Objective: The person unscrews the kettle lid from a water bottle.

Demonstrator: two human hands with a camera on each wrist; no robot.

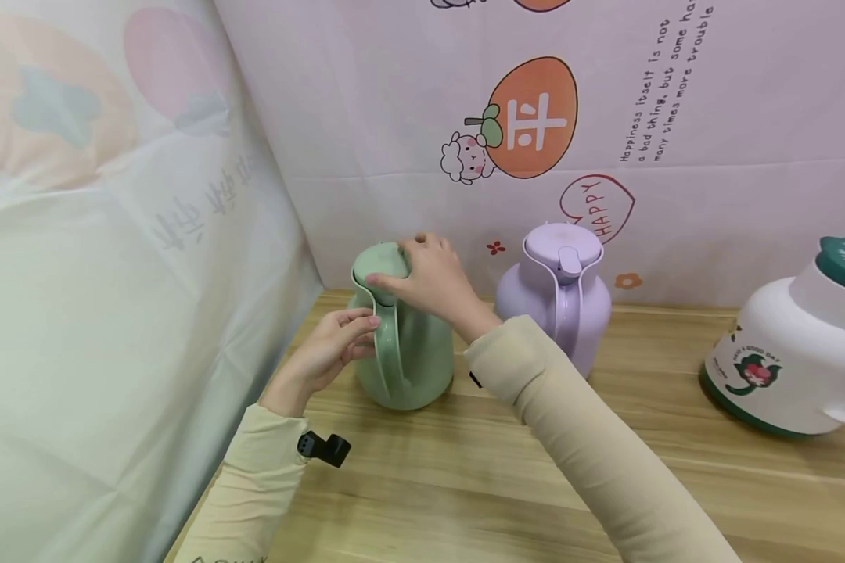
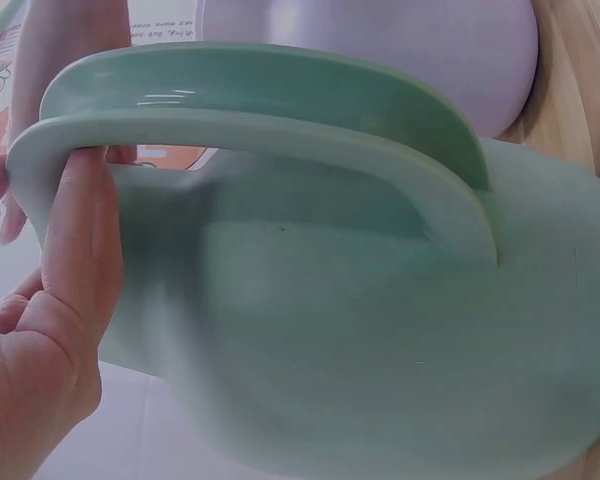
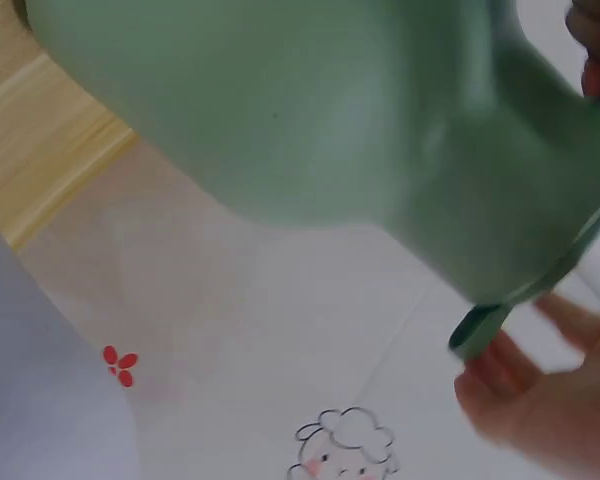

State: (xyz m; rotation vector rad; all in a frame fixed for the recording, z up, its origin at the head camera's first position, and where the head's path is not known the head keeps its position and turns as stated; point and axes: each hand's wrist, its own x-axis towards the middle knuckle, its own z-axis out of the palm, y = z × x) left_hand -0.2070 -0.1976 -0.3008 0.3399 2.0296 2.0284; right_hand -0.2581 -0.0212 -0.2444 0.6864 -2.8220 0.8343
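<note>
A pale green thermos jug (image 1: 422,356) stands upright on the wooden table, its handle facing me. My left hand (image 1: 332,344) pinches the upper part of the handle (image 2: 280,135); in the left wrist view its fingers sit under the handle's curve. Over the top, my right hand (image 1: 440,277) grips the round green lid (image 1: 382,262), thumb on the near side and fingers at the far edge. In the right wrist view the right fingers (image 3: 500,375) touch the jug's rim by the spout (image 3: 477,330). The lid sits in the jug's mouth.
A lilac jug (image 1: 510,293) stands just right of the green one, partly behind my right forearm. Farther right is a white jug (image 1: 782,352) with a dark green lid. Printed cloth hangs behind (image 1: 394,180) and along the left side (image 1: 113,313).
</note>
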